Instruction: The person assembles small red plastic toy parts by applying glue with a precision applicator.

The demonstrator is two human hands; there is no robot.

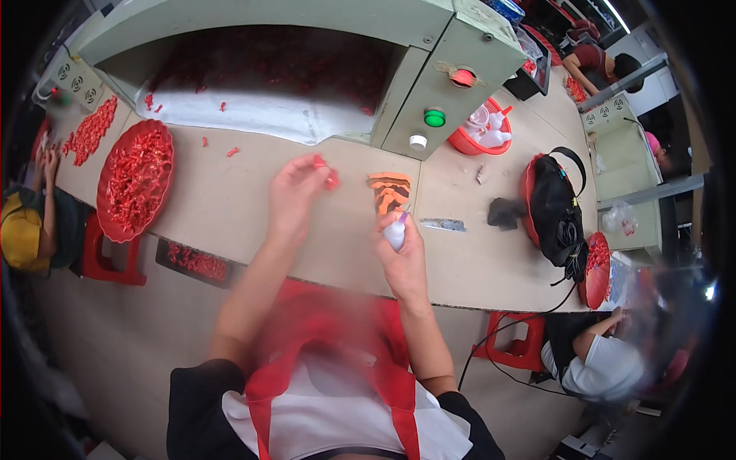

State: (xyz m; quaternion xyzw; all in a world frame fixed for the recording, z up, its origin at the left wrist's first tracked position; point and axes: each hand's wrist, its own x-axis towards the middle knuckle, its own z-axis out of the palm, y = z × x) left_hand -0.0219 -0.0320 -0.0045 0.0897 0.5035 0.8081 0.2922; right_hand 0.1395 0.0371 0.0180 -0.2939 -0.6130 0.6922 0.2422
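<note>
Red and small, the plastic piece (328, 175) sits pinched in the grip of the left hand (294, 193), between fingertips and thumb, held above the worktop (230, 203) near its middle. The piece is blurred, so its exact shape cannot be told. The right hand (402, 257) is closed round a small white squeeze bottle (395, 232), its pale tip pointing up and away from the person. Just beyond that bottle, an orange stack of flat pieces (389, 190) with dark stripes lies on the worktop.

To the right of the right hand a thin grey strip (443, 225) lies flat, then a dark crumpled cloth (505, 213), then a black bag (558, 211) resting in a red tray. Farther back stands a red round basket (481, 142) holding white bottles. On the pale green machine housing (460, 61) behind the hands are three round buttons: a red one (463, 77), a green one (435, 117) and a white one (418, 141), set one below the other.

Well to the left, a red scalloped dish (136, 180) is heaped with small red pieces, with a loose pile of red pieces (92, 130) beside it.
</note>
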